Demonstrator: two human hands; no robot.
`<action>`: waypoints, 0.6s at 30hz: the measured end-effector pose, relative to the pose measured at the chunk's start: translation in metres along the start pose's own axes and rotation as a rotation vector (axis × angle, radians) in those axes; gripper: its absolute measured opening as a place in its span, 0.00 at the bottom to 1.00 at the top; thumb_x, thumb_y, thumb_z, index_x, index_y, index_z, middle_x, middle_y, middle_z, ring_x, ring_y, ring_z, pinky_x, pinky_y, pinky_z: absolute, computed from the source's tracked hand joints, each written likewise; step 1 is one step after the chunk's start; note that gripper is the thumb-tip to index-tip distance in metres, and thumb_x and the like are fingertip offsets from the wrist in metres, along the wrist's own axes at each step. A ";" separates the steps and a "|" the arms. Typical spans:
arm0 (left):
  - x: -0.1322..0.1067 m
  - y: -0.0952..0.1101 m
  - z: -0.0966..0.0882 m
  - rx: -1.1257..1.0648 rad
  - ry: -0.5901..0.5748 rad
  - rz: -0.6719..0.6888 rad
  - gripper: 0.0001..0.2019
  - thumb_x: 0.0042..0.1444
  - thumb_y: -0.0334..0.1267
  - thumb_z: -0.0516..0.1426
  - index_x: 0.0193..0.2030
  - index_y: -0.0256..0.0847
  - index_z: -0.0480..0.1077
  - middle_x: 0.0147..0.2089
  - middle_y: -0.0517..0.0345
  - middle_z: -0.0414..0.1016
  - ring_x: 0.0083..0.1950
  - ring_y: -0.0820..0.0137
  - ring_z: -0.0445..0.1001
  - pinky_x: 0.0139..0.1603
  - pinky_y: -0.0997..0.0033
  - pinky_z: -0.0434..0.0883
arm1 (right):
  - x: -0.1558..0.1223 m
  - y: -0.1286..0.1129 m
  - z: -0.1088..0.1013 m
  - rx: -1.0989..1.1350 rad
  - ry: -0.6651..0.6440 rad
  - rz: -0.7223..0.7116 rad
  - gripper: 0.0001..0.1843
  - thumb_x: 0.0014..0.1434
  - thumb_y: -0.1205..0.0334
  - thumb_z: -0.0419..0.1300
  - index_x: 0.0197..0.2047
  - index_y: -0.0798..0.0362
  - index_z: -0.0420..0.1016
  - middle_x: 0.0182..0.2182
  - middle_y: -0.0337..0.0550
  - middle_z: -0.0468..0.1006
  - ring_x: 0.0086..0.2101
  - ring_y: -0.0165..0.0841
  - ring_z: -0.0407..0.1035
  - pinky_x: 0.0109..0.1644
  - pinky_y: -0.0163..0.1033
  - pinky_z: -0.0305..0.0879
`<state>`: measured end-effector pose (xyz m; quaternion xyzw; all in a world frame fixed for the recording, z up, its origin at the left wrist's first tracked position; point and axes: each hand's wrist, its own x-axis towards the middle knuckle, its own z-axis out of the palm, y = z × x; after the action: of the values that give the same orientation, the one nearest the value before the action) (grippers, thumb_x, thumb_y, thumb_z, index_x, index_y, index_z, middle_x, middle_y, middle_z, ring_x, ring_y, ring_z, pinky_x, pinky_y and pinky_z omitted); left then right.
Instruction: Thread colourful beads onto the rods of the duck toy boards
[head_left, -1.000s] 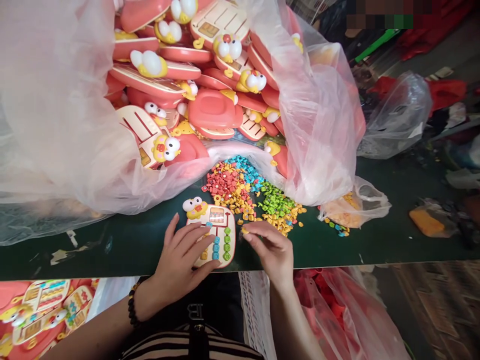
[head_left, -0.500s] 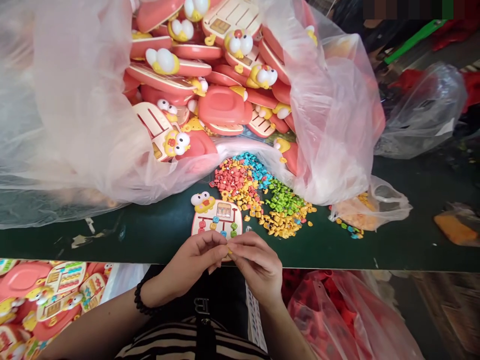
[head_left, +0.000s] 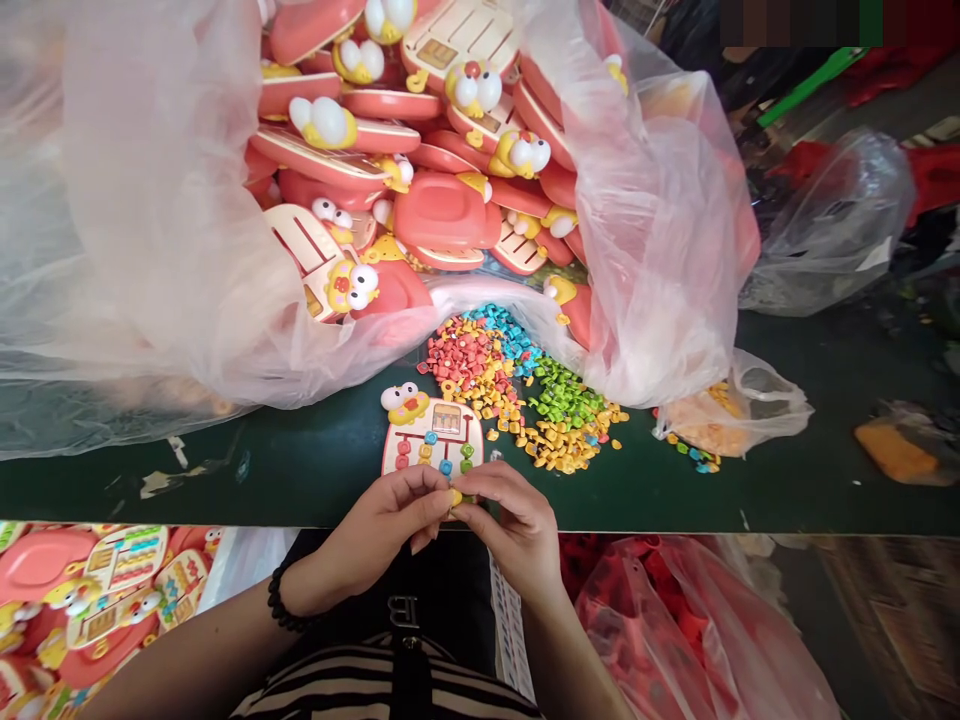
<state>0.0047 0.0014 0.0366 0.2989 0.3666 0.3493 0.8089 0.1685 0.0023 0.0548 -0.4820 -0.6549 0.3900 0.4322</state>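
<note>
My left hand (head_left: 382, 515) and my right hand (head_left: 510, 525) meet at the front of the dark green table, fingertips together around a small yellow plastic peg (head_left: 455, 497). Just beneath them lies a cream and red toy board (head_left: 431, 440) with a yellow duck head at its top; my hands hide its lower part. Some coloured pegs show in its slots. Behind it spreads a heap of loose red, blue, yellow and green pegs (head_left: 510, 390). A clear plastic bag (head_left: 150, 250) holds many red duck-topped toy boards (head_left: 442, 215) beyond the heap.
A clear bag with yellow pieces (head_left: 720, 420) lies right of the heap, with a few pegs spilled beside it. Finished red toys (head_left: 112, 590) sit below the table's front edge at left, and a red plastic bag (head_left: 675, 630) sits at right.
My left hand has come off the board's face and joined my right hand at the peg. The view has shifted slightly since the oldest frame.
</note>
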 end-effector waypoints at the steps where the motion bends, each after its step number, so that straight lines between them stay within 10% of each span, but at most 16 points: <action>1: 0.000 0.001 0.000 0.008 0.000 0.010 0.19 0.53 0.54 0.62 0.32 0.38 0.67 0.24 0.67 0.62 0.23 0.80 0.57 0.22 0.79 0.56 | 0.000 0.000 0.001 -0.001 0.001 0.001 0.06 0.56 0.63 0.66 0.38 0.45 0.81 0.33 0.41 0.80 0.33 0.32 0.73 0.37 0.37 0.73; 8: -0.009 0.004 -0.005 0.247 0.101 0.184 0.19 0.59 0.54 0.56 0.42 0.38 0.70 0.27 0.62 0.68 0.24 0.78 0.63 0.23 0.77 0.63 | 0.007 0.005 0.000 -0.024 0.062 0.025 0.04 0.57 0.60 0.65 0.37 0.46 0.81 0.31 0.41 0.79 0.31 0.32 0.73 0.33 0.37 0.71; 13: -0.014 -0.005 -0.024 0.910 0.383 0.827 0.05 0.61 0.37 0.56 0.42 0.42 0.72 0.37 0.54 0.75 0.38 0.70 0.73 0.40 0.70 0.71 | 0.020 0.021 -0.011 -0.218 0.134 0.021 0.05 0.58 0.60 0.64 0.37 0.46 0.81 0.32 0.42 0.80 0.33 0.34 0.74 0.36 0.39 0.73; 18: -0.004 -0.013 -0.035 1.514 0.296 0.917 0.28 0.53 0.47 0.63 0.60 0.42 0.65 0.64 0.42 0.65 0.68 0.46 0.55 0.65 0.39 0.55 | 0.038 0.039 -0.015 -0.456 0.173 0.005 0.08 0.61 0.60 0.60 0.38 0.47 0.81 0.36 0.43 0.80 0.36 0.35 0.74 0.44 0.42 0.73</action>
<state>-0.0207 -0.0016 0.0089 0.8213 0.4438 0.3376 0.1207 0.1885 0.0495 0.0306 -0.6002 -0.6853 0.1905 0.3658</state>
